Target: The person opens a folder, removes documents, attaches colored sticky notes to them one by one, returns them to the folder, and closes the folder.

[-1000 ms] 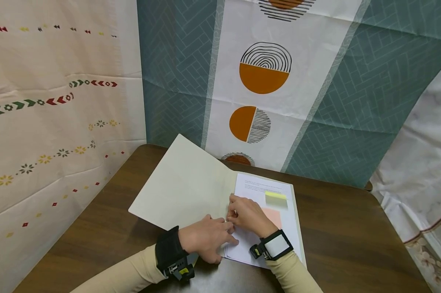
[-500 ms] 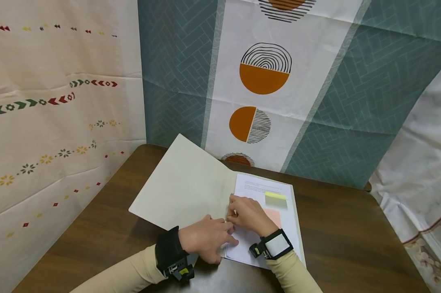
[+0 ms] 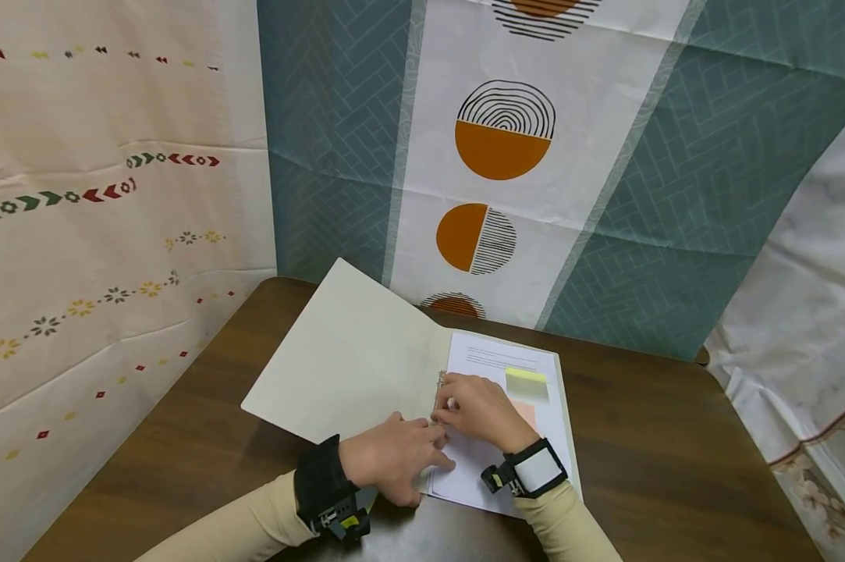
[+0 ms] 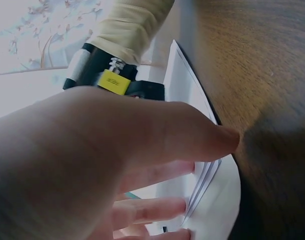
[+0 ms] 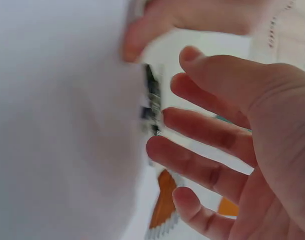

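A pale file folder (image 3: 348, 351) lies open on the table, with printed sheets (image 3: 478, 484) on its right side. A slim metal clip (image 3: 441, 379) runs along the spine. My left hand (image 3: 394, 459) rests low on the spine, fingers spread and their tips at the sheets' left edge. In the left wrist view the layered paper edges (image 4: 205, 182) show beside my fingers. My right hand (image 3: 484, 410) is over the sheets with its fingertips beside the clip. The right wrist view has those fingers (image 5: 202, 162) loosely extended, apart from the thumb, with nothing between them.
A yellow-topped sticky note (image 3: 527, 385) and a pink note (image 3: 527, 411), partly hidden by my right hand, are on the top sheet. The brown wooden table (image 3: 654, 445) meets a patterned cloth (image 3: 605, 297) at the back. More cloth hangs at both sides.
My right hand's fingers have loosened and drawn slightly away from the clip, so more of it shows. The left hand stays in place on the folder. The head view shifts slightly.
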The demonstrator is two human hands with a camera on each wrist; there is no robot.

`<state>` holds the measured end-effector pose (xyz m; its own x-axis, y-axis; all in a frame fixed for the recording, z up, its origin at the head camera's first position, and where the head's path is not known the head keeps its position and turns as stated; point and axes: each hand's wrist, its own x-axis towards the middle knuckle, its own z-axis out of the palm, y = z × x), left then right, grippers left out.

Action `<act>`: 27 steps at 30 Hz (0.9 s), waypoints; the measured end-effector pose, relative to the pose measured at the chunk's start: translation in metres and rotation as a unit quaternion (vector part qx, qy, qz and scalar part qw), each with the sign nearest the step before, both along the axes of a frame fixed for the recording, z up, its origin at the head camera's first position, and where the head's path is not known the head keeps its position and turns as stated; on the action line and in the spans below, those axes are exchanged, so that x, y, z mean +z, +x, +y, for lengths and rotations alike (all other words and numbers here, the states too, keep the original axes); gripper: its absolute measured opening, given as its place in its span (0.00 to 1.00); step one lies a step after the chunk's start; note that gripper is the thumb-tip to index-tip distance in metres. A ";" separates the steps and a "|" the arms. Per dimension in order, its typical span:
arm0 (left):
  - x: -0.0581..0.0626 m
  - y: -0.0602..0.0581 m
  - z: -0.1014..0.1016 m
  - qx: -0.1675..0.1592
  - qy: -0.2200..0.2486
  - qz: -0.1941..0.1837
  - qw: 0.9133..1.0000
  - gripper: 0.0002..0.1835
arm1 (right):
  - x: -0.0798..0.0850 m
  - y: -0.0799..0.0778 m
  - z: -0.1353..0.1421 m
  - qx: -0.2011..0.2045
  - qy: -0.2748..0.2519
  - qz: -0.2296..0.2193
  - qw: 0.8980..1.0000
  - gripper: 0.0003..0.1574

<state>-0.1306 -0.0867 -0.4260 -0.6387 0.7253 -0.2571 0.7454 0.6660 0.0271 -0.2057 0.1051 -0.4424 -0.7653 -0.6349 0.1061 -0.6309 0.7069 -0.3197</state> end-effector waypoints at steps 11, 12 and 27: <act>-0.001 -0.010 -0.010 0.041 0.057 -0.024 0.997 0.29 | 0.040 -0.007 0.049 -0.080 -0.039 0.024 0.996 0.05; -0.001 -0.011 -0.013 0.049 0.063 -0.030 0.996 0.29 | 0.042 -0.008 0.055 -0.085 -0.044 0.025 0.995 0.05; -0.002 -0.021 -0.023 0.077 0.087 -0.054 0.992 0.27 | 0.042 -0.019 0.114 -0.179 -0.016 -0.092 0.979 0.15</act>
